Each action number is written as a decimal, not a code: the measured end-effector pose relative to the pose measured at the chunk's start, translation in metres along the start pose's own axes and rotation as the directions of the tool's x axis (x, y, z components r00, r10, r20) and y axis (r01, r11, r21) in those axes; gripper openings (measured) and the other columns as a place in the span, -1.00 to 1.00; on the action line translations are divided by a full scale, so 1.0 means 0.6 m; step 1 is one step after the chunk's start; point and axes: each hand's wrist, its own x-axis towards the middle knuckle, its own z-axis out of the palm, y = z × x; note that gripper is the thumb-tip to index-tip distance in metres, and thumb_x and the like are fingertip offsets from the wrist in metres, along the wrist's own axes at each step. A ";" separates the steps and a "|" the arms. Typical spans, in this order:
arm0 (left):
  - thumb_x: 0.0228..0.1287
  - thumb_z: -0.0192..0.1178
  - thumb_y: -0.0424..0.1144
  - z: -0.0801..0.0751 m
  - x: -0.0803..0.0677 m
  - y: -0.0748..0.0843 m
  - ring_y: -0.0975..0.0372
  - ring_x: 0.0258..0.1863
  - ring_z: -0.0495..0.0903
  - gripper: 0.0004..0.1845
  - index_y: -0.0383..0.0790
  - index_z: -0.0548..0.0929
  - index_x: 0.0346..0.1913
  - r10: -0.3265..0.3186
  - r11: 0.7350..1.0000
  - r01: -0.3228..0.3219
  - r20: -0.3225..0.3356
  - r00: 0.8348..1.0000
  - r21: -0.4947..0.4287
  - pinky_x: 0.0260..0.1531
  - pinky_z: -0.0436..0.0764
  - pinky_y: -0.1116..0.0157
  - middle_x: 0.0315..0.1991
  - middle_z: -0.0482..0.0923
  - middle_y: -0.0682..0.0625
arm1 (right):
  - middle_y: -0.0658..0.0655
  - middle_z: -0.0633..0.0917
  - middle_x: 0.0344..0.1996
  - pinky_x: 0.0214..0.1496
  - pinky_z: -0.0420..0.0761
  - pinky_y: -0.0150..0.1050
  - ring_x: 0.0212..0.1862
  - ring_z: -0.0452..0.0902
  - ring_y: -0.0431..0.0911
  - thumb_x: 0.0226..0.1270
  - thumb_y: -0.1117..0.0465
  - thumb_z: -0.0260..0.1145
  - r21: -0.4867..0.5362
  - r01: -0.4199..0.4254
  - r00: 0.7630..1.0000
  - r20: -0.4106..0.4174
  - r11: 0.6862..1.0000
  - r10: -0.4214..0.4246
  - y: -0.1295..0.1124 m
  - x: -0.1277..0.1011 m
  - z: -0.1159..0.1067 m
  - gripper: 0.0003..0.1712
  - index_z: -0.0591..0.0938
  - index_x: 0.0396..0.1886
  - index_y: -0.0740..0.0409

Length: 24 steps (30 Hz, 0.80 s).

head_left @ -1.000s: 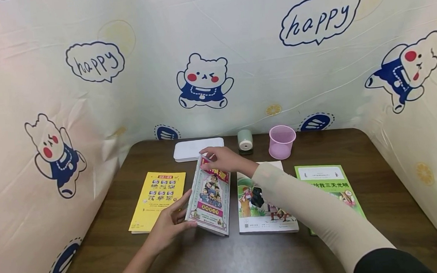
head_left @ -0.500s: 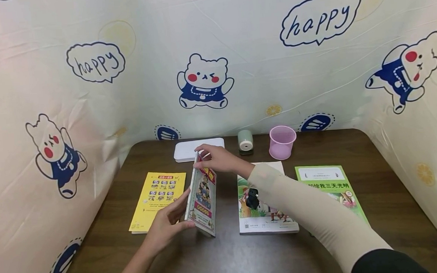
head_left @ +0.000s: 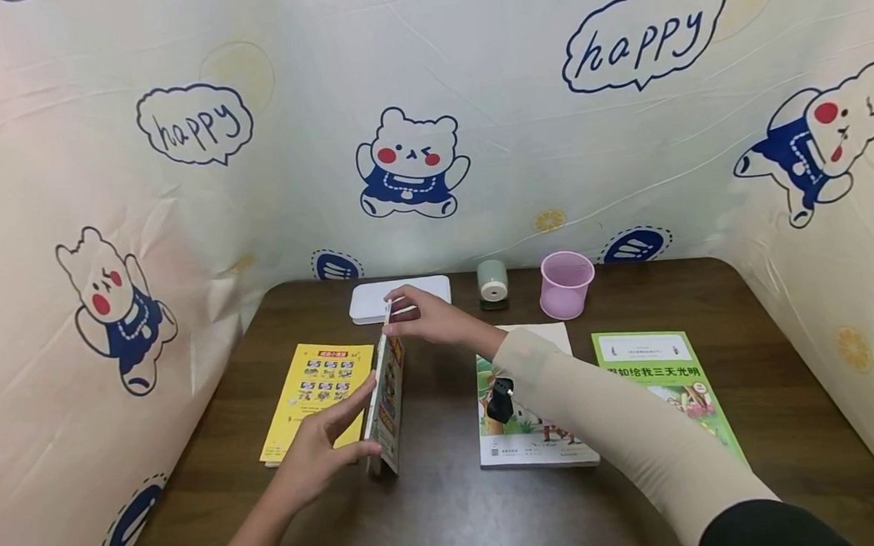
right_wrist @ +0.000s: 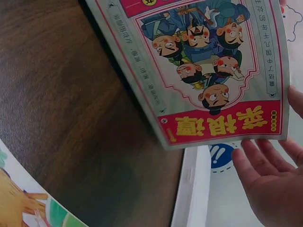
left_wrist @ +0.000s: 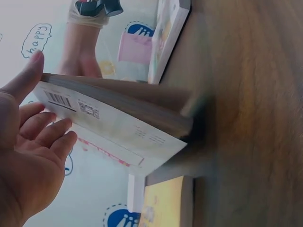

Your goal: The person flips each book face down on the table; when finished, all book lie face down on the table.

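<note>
A colourful cartoon-cover book [head_left: 386, 401] stands nearly upright on its long edge on the brown table [head_left: 459, 514], just right of a yellow booklet [head_left: 317, 397]. My left hand [head_left: 327, 447] holds its near end, fingers flat on the back cover and thumb across the edge; the left wrist view shows the barcoded back cover [left_wrist: 113, 123] against my left hand [left_wrist: 28, 156]. At the book's far top corner my right hand [head_left: 428, 319] pinches it. The right wrist view shows the front cover [right_wrist: 203, 71] and my right hand [right_wrist: 270, 184] at its corner.
An illustrated book [head_left: 525, 435] and a green book [head_left: 661, 368] lie to the right. A white box [head_left: 382, 297], a green sharpener [head_left: 492, 282] and a pink cup [head_left: 565, 282] stand along the back edge. A bear-print cloth [head_left: 411, 99] surrounds the table.
The cartoon book has swung up from a slanted lie to almost vertical and shifted left toward the yellow booklet. Both hands kept hold and moved with it.
</note>
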 end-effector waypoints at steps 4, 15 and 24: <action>0.09 0.54 -0.35 0.001 0.002 -0.001 0.42 0.46 0.29 -0.14 -0.21 0.43 0.50 0.078 0.993 -0.079 0.015 0.997 0.090 0.36 0.27 0.55 0.49 0.35 -0.12 | 0.28 0.51 0.37 0.35 0.58 -0.04 0.41 0.48 0.13 0.44 0.18 0.40 0.075 0.017 1.000 0.020 0.997 -0.018 0.008 -0.001 -0.002 -0.30 0.34 0.46 0.22; 0.06 0.58 -0.34 0.038 0.014 -0.012 0.07 0.51 0.28 -0.02 -0.05 0.34 0.57 0.046 0.994 -0.047 0.012 0.999 0.096 0.36 0.39 0.32 0.56 0.28 0.00 | 0.29 0.47 0.43 0.40 0.53 0.00 0.45 0.43 0.13 0.46 0.20 0.39 0.145 -0.026 1.000 0.007 0.989 0.025 0.030 -0.024 -0.013 -0.31 0.32 0.46 0.19; 0.07 0.57 -0.37 0.070 0.029 -0.027 -0.03 0.53 0.26 -0.07 -0.08 0.40 0.54 0.050 0.994 -0.052 0.017 0.999 0.099 0.28 0.46 -0.12 0.57 0.28 0.03 | 0.30 0.45 0.44 0.42 0.50 0.02 0.49 0.38 0.15 0.46 0.23 0.38 0.167 -0.025 1.000 -0.015 0.986 0.028 0.062 -0.047 -0.025 -0.29 0.30 0.49 0.22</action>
